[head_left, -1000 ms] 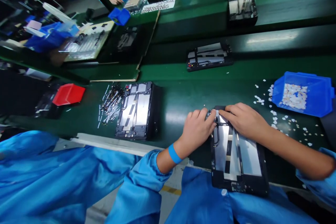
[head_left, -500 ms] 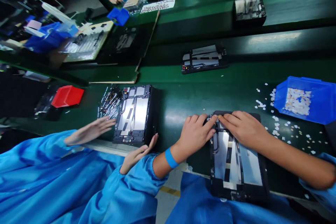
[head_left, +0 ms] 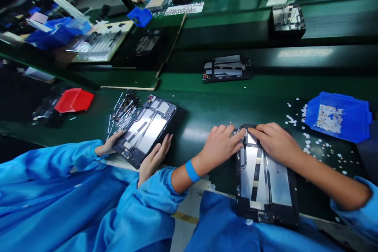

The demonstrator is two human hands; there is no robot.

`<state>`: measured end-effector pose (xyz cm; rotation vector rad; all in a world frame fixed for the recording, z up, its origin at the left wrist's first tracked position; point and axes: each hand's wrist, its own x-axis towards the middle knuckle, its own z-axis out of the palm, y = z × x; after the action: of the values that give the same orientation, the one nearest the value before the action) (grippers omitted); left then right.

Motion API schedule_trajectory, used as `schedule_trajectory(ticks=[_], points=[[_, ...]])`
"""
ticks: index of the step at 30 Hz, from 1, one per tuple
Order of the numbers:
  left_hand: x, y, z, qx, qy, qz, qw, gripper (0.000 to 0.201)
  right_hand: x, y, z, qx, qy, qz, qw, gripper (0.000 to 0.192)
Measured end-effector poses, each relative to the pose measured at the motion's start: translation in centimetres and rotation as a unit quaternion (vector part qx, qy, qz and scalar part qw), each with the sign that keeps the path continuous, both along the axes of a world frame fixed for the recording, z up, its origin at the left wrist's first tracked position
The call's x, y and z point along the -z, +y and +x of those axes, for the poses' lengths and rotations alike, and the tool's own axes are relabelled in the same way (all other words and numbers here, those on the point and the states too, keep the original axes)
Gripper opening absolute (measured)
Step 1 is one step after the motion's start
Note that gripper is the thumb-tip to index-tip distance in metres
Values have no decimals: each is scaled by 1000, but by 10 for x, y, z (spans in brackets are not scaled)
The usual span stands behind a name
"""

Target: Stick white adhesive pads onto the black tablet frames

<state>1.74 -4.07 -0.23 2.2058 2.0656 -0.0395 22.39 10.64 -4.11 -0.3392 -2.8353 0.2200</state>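
Note:
An open tablet chassis [head_left: 265, 181] with silver plates and black strips lies on the green bench in front of me. My left hand [head_left: 221, 145] rests on its top left corner, fingertips pressing on the frame. At the top edge, my right hand [head_left: 274, 141] presses down, its fingers touching the left hand's fingertips. Neither hand grips anything.
A co-worker's two hands [head_left: 153, 157] hold a second tablet chassis [head_left: 146, 128] at my left, beside a pile of small metal parts [head_left: 124, 110]. A blue bin [head_left: 339, 116] of white bits sits right. A red bin [head_left: 73, 100], another chassis [head_left: 226, 69] and other workers lie beyond.
The co-worker's hands came in from the left and took hold of the second chassis, tilting and turning it. My hands stayed pressed on my chassis.

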Motion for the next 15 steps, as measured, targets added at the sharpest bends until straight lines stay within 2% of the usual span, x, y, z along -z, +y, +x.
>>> schedule_trajectory(ticks=[8,12,15], points=[[1,-2,-2,-11,-26,14,1000,46,-19,-5,-5,-53,-52,111,991,42],[5,-7,-4,-41,-52,25,998,55,-13,-3,-2,-68,-47,107,991,41],[5,-8,-5,-36,-38,25,998,54,-8,-1,0,-67,-52,98,992,43]])
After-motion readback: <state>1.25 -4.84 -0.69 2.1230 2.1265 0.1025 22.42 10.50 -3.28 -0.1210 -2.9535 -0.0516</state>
